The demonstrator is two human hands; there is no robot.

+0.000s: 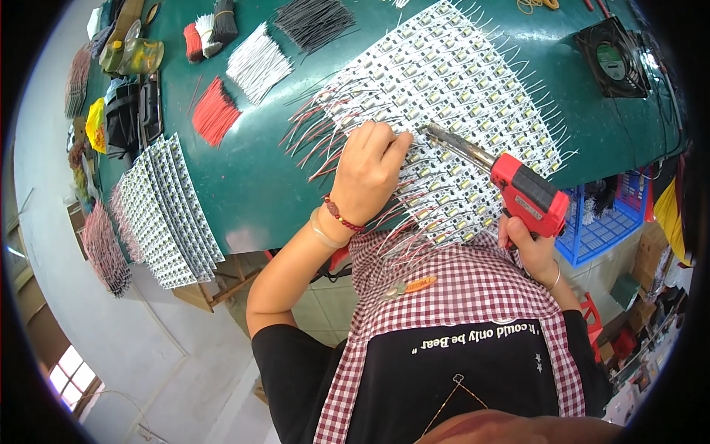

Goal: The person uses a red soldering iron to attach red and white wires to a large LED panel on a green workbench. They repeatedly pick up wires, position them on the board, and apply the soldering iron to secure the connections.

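Observation:
A large white panel of small LED circuit boards (473, 66) lies on the green table in front of me, with red and white wires sticking out along its edges. My right hand (526, 240) is wrapped round the handle of a red and black soldering gun (529, 194). Its metal tip reaches over the middle of the panel, close to my left fingertips. My left hand (370, 166) rests over the panel's left part, fingers closed in a pinch; whatever they hold is hidden.
Bundles of red wires (215, 111), white wires (259, 64) and black wires (314, 22) lie on the green table (255, 192). More LED panels (166, 214) are stacked at the left edge. A black fan (612, 58) stands far right, a blue crate (603, 222) below the table.

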